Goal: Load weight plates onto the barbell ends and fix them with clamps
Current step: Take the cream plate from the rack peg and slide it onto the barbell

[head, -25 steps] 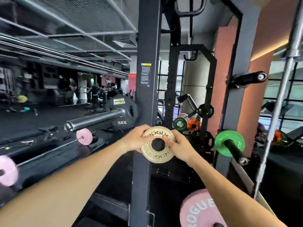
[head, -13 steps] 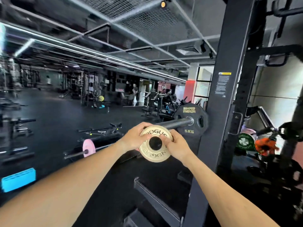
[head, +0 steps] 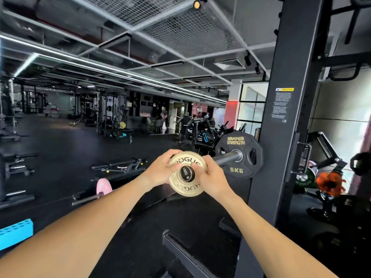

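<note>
Dark rubber flooring [head: 60, 161] stretches away to the far left under a grey mesh ceiling [head: 180, 31], with racks and machines blurred in the distance. On the right we stand beside a tall black steel rack upright [head: 281, 137] carrying a small printed warning label. Our left hand [head: 160, 170] and right hand [head: 210, 177] both grip a small round gold metal weight plate [head: 186, 185] marked ROGUE, fingers curled over its rim from either side and thumbs pressed on its near face. Its centre hole sits on the near end of the dark steel barbell sleeve [head: 224, 158], whose black end cap shows through the hole. Farther along the same sleeve, close to the upright, a black twelve-sided Hammer Strength plate [head: 239, 155] marked 5KG is already mounted, apart from the gold one. On the floor to the left a pink plate [head: 104, 186] sits on another bar, and a bright blue block [head: 16, 233] lies near the left edge.
</note>
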